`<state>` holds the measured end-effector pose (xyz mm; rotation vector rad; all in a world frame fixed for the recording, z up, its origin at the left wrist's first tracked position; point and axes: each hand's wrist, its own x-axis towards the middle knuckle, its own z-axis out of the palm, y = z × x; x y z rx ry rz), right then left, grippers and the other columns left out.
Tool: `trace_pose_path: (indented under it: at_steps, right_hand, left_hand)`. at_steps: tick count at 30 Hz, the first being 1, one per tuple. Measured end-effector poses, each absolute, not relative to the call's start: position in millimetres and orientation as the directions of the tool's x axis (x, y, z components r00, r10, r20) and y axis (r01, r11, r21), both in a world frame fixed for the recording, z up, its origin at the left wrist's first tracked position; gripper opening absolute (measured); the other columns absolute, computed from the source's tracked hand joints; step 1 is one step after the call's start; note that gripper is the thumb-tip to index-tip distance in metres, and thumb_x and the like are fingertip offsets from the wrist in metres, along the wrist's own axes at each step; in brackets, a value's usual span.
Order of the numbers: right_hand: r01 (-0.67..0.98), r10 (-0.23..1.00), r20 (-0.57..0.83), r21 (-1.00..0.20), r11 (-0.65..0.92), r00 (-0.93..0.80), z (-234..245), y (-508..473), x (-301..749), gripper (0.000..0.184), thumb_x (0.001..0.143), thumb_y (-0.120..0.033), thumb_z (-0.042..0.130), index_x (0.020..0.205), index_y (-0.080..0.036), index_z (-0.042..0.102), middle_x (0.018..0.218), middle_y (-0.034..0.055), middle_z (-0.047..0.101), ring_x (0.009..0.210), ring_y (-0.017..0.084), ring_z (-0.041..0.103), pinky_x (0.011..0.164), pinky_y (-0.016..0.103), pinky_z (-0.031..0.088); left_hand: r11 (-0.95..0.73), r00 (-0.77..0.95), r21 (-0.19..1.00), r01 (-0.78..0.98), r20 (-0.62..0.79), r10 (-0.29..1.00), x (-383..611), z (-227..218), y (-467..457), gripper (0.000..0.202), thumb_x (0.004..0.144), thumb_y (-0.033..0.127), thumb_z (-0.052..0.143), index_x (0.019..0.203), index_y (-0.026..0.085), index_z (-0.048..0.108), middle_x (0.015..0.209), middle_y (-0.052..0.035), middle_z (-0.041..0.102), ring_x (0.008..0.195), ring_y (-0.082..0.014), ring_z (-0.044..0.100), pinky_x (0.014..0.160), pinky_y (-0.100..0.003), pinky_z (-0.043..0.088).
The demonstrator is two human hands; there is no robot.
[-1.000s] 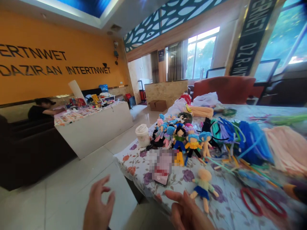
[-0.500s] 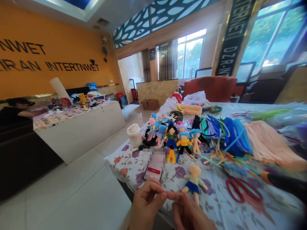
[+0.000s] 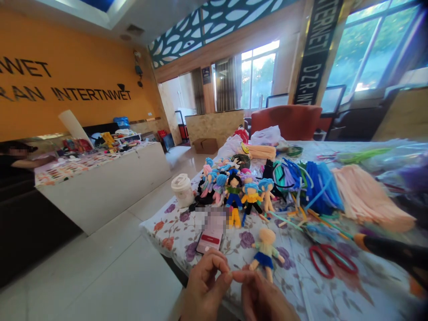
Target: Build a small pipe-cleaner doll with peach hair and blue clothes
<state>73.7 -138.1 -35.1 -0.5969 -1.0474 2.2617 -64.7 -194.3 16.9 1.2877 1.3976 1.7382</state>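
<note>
My left hand and my right hand meet at the bottom of the view, fingertips pinched together over the near edge of the floral tablecloth. What they pinch is too small to make out. Just beyond them lies a bald doll in a green top and blue skirt. A phone lies to its left. Red-handled scissors lie to its right.
Behind stand several finished dolls with blue and black hair, a white lidded cup, blue pipe cleaners, a peach bundle and a black-handled tool. Another person sits at a far white counter.
My left hand came in from the left, where it was open over the floor, and joined the right hand in a pinch. The view swung slightly right.
</note>
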Motion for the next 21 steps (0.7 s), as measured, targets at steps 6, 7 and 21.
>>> trace_pose_path:
  at_steps: [6,7,21]
  right_hand:
    - [-0.333,0.548,-0.11,-0.689,-0.643,-0.829,-27,-136,71,0.061,0.078,-0.071,0.057,0.098,-0.016,0.073,0.043,-0.0041,0.046,0.035,0.003,0.031,0.038,0.016,0.019]
    - [-0.339,0.534,-0.095,-0.677,-0.654,-0.84,-27,-136,72,0.061,0.078,-0.071,0.057,0.099,-0.016,0.073,0.044,-0.0039,0.047,0.035,0.003,0.032,0.038,0.015,0.018]
    - [-0.347,0.558,-0.127,-0.665,-0.661,-0.82,-27,-134,77,0.059,0.079,-0.069,0.058,0.101,-0.016,0.07,0.046,-0.0036,0.048,0.036,0.004,0.032,0.037,0.017,0.018]
  left_hand:
    - [-0.242,-0.443,0.97,0.019,0.225,0.868,-71,15,-201,0.022,0.085,0.032,0.062,0.067,0.02,0.057,0.072,-0.0007,0.056,0.07,-0.0153,0.054,0.065,-0.025,0.044]
    - [-0.236,-0.449,0.972,-0.011,0.206,0.869,-72,15,-202,0.022,0.084,0.031,0.062,0.066,0.02,0.057,0.07,0.0,0.056,0.068,-0.0146,0.054,0.064,-0.025,0.044]
    - [-0.002,-0.459,0.995,0.1,0.048,0.887,-87,39,-212,0.024,0.08,0.049,0.06,0.066,0.03,0.059,0.056,-0.0008,0.061,0.053,-0.0232,0.055,0.055,-0.037,0.048]
